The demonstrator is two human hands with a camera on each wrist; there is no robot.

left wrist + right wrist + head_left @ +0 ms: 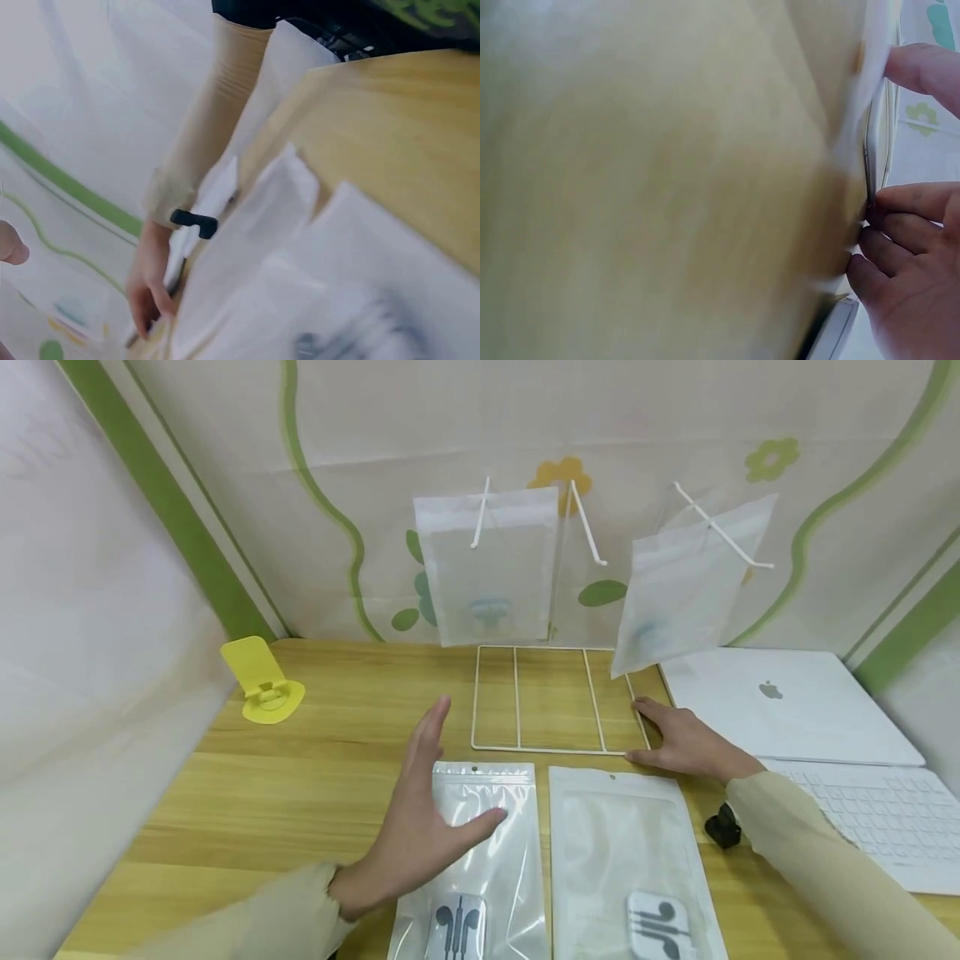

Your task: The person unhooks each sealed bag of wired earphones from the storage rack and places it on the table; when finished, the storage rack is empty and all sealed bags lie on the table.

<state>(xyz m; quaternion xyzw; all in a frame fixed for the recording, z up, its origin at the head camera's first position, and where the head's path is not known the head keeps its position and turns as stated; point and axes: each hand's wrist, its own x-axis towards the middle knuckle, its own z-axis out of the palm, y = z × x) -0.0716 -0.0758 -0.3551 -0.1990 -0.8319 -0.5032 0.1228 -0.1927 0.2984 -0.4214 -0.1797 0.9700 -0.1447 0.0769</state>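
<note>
A white wire frame (561,750) lies flat on the wooden table. At its right side, my right hand (686,743) touches it near the front corner, thumb and fingers spread apart; the right wrist view shows the fingers (911,232) beside the wire. My left hand (416,822) is held over a clear zip pouch (498,835), thumb and fingers wide apart, with nothing in it. That pouch contains a white earphone case (457,927). To its right lies a second pouch (615,843) with a similar earphone case (660,927).
Behind the hands, a translucent pouch (487,577) hangs from the left white hook (480,514) and another pouch (690,585) from the right hook (723,535). A middle hook (587,522) juts between them. A yellow phone stand (262,681) is at left, a white laptop (795,702) at right.
</note>
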